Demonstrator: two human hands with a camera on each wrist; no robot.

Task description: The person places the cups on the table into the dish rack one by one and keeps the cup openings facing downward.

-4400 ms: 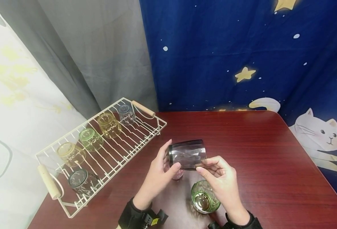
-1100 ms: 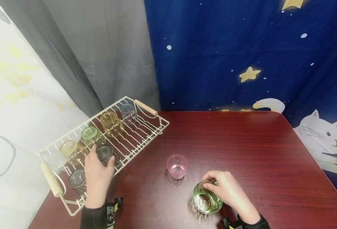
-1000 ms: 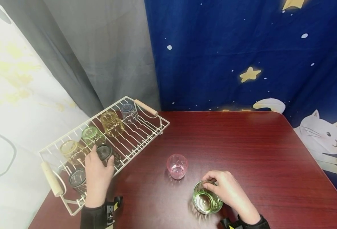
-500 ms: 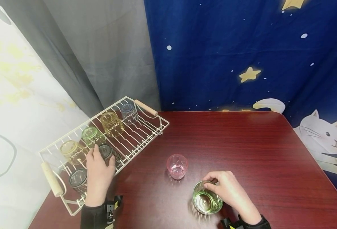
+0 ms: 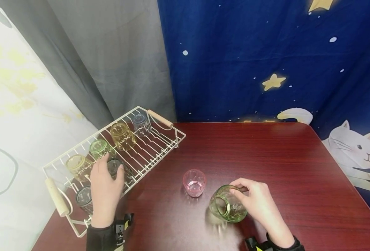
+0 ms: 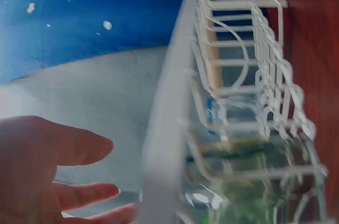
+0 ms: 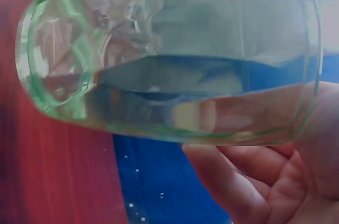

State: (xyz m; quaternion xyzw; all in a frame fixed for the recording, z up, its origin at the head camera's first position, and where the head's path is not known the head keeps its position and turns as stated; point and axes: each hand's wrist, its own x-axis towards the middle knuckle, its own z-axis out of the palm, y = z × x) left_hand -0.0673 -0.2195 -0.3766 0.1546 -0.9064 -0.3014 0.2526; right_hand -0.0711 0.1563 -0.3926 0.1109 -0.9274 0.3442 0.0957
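My left hand (image 5: 104,195) is over the white wire rack (image 5: 43,166), thumb and fingers loosely spread around an upturned dark grey glass (image 5: 114,168). In the left wrist view, the fingers (image 6: 79,147) are apart from the rack's rail (image 6: 167,107) with nothing between them. My right hand (image 5: 258,200) pinches the rim of a green glass (image 5: 217,210) between thumb and fingers, and the glass is tilted. The right wrist view shows this clear green glass (image 7: 175,28) on its side, the fingers (image 7: 228,181) at its rim. A pink glass (image 5: 194,182) stands upright left of it.
Other upturned glasses stand in the rack: yellow (image 5: 78,167), green (image 5: 101,149), amber (image 5: 122,136), blue (image 5: 142,124) and another dark grey one (image 5: 84,198) partly behind my left hand. The rack has wooden handles (image 5: 160,118). A red-brown table (image 5: 254,150) lies beneath, with curtains behind.
The dark grey glass went from both hands to the rack; my left hand has since loosened off it. My right hand took the green glass by its rim and has just tipped and raised it.
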